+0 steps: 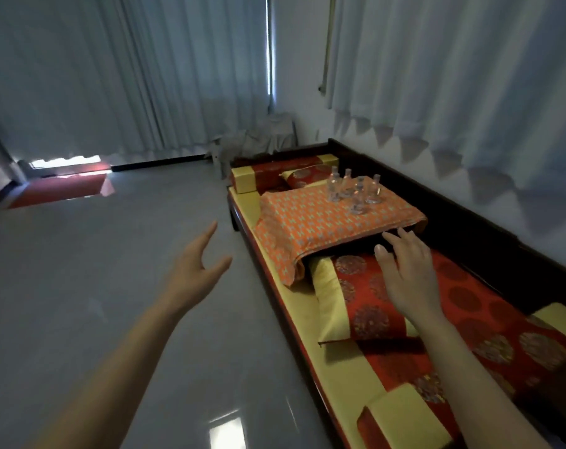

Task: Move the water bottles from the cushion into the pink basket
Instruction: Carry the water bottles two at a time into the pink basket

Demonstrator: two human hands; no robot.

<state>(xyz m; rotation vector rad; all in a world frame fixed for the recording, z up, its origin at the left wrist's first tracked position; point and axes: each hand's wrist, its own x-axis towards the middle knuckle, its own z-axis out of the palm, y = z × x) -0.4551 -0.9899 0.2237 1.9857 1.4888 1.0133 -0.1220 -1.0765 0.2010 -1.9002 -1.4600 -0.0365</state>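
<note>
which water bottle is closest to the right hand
The frontmost bottle, the one standing nearest the right hand; the others stand farther back on the orange cloth.

Glossy grey floor (64,270) under left hand (191,273); dark wood bench (463,215) right of right hand (408,273). Pale curtains (129,76) far beyond both, daylight slit (268,43) in them, white wall (298,59), red mat (61,189) far left.

This looks like a sitting room in a home. A long dark wooden bench (453,209) runs from 5 toward 1 o'clock, padded with red-and-gold brocade cushions (469,312). Pale floor-length curtains (145,76) hang at 11 o'clock, and glossy floor tiles (113,270) reach a red mat (58,189) at 10 o'clock.
</note>
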